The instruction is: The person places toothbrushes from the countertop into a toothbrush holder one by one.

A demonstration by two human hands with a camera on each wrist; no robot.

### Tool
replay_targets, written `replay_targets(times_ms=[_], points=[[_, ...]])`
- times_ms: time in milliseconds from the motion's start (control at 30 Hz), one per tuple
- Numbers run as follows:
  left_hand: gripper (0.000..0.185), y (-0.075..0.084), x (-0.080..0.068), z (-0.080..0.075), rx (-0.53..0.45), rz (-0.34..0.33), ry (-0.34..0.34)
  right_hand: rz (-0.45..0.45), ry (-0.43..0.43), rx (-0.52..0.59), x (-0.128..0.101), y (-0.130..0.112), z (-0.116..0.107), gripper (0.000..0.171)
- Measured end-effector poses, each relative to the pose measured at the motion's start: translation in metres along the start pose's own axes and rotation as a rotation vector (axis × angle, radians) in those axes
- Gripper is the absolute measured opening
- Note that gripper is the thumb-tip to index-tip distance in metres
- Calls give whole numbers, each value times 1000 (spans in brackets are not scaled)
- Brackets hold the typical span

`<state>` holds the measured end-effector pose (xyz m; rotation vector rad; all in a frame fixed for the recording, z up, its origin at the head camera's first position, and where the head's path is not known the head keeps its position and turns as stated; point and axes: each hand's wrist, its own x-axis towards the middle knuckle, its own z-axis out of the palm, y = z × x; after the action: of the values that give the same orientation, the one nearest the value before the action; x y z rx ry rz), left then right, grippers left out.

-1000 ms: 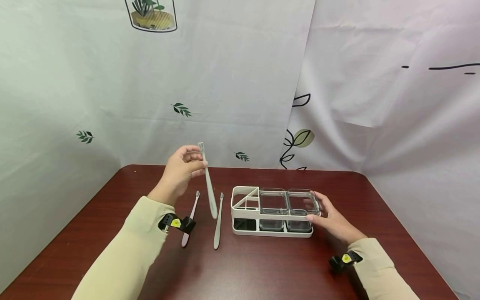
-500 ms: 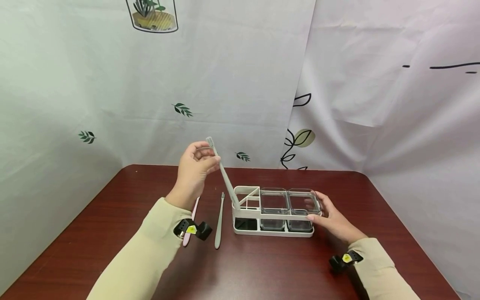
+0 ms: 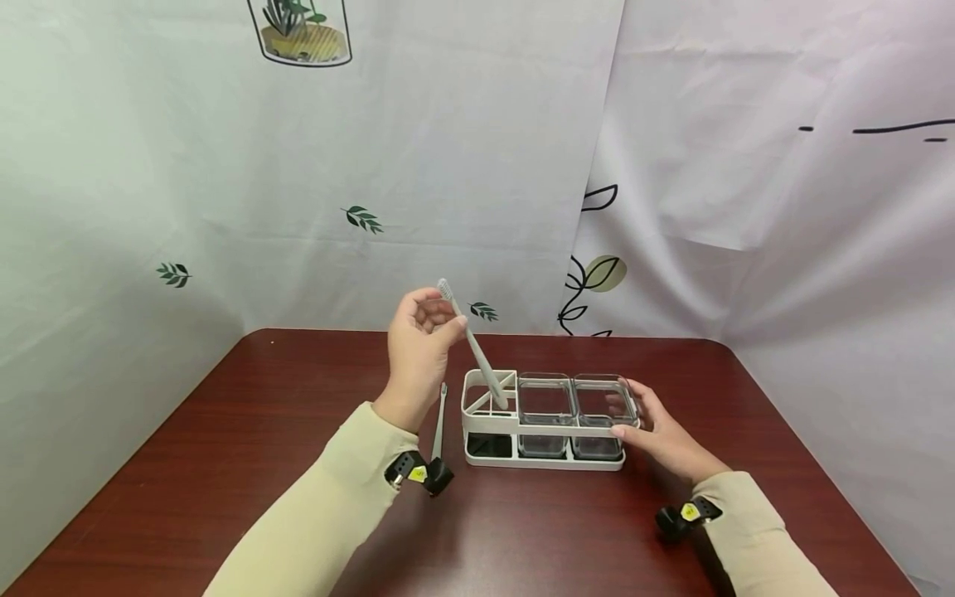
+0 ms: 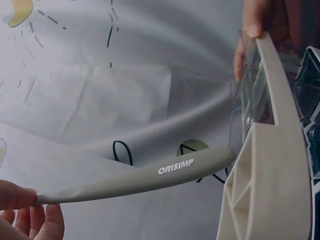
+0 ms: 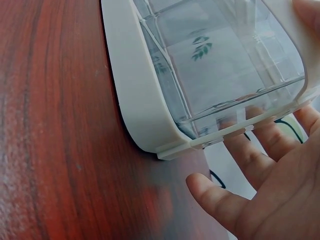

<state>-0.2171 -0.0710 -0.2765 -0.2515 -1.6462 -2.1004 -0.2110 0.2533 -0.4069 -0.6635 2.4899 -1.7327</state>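
My left hand (image 3: 448, 315) pinches a grey toothbrush (image 3: 477, 358) just below its bristle head, which points up. The handle slants down to the right, and its end sits in the left slotted part of a white toothbrush holder (image 3: 488, 421). In the left wrist view the handle (image 4: 165, 172) reaches the holder's white frame (image 4: 270, 175). The holder carries two clear cups (image 3: 545, 406) (image 3: 603, 405). My right hand (image 3: 625, 414) holds the holder's right end, thumb on the front rail and fingers round the far side; the fingers (image 5: 270, 150) show through the cup (image 5: 225, 65).
A second grey toothbrush (image 3: 440, 414) lies flat on the dark red table (image 3: 224, 431), just left of the holder and partly under my left sleeve. Printed white cloth hangs behind the table and on both sides.
My left hand has carried the toothbrush to the right, from above the table to the holder, so its handle end now sits in the left slot. The right hand has stayed put.
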Motion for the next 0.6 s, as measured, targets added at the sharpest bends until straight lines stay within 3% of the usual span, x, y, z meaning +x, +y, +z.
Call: replay_targets(times_ms=[267, 600], points=[[34, -11, -9, 5, 137, 141, -44, 6, 3, -9, 1, 0, 0, 73], [31, -31, -20, 8, 174, 147, -124, 5, 6, -9, 1, 4, 0, 73]])
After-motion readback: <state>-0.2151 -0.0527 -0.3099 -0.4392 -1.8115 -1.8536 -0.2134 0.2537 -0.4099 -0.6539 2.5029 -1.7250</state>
